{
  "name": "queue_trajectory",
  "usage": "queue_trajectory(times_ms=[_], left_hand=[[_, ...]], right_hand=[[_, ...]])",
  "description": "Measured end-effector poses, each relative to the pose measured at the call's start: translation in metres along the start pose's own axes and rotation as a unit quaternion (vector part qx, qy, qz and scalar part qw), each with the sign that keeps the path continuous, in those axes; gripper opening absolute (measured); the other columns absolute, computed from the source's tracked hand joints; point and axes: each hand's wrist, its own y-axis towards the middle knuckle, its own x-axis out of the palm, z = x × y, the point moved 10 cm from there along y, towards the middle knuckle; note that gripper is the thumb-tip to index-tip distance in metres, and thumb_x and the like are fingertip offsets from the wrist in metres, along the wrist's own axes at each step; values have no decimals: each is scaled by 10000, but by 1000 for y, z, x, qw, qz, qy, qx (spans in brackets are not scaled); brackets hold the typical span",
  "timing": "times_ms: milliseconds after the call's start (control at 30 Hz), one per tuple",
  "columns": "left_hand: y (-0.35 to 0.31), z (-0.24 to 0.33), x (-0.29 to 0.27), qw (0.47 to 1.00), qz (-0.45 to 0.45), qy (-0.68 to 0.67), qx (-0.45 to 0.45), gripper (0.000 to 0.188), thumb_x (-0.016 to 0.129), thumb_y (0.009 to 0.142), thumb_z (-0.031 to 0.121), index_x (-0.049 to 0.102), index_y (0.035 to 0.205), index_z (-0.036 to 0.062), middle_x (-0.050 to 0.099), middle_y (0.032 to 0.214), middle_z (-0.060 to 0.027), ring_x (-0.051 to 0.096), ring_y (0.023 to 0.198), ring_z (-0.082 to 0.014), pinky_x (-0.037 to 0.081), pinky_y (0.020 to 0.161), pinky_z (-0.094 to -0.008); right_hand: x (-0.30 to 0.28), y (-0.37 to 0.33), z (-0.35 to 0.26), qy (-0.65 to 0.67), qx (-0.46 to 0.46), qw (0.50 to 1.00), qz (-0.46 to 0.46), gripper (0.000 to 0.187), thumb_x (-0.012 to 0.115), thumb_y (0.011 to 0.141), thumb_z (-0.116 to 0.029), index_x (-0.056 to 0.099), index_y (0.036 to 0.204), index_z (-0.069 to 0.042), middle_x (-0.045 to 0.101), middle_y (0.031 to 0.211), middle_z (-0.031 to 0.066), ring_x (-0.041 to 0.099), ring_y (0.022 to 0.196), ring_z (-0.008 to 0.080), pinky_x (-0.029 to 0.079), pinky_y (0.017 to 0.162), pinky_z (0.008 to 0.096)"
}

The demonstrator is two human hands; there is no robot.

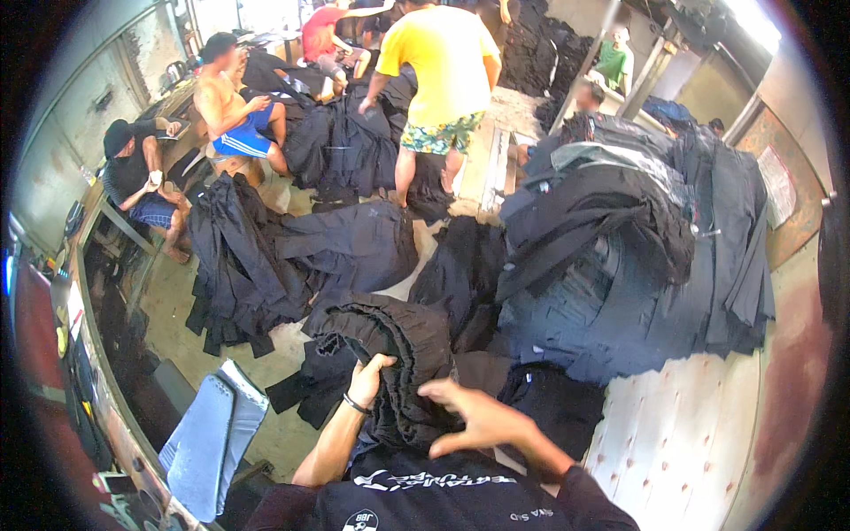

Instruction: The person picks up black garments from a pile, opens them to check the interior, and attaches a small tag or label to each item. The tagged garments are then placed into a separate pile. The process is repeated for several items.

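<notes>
Close to my body, a thick bundle of folded black garments [410,341], seemingly trousers with gathered waistbands, stands bunched up with its layered edges facing me. My left hand [366,383], with a dark band at the wrist, is closed on the left side of these layers, thumb on top. On the other side, my right hand [482,418] has its fingers stretched and thumb apart. Its fingertips are at the bundle's right edge; whether they touch the cloth I cannot tell.
Piles of black trousers [350,248] lie on the floor ahead. At right rises a large heap of dark trousers [611,292] beside a pale tufted pad [677,442]. A grey padded board [202,447] stands lower left. Several people, one in a yellow shirt [438,53], are farther off.
</notes>
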Motion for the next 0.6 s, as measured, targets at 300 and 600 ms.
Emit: queue_trajectory(times_ms=[300,600], left_hand=[[-9,-37,-62,998,-47,37,2,299,677,895,84,708,1166,-39,737,1132,-110,676,1075,-227,527,986,-378],[9,-136,-100,995,-79,-4,-64,376,636,925,82,602,1259,-85,739,1156,-134,686,1098,-221,533,1005,-368]], right_hand=[[38,122,73,209,63,972,87,987,724,898,-688,494,1482,74,614,1434,249,541,1385,320,451,1113,448],[130,100,255,243,293,873,304,736,501,1063,-615,588,1433,15,650,1409,166,552,1360,272,370,1189,389]])
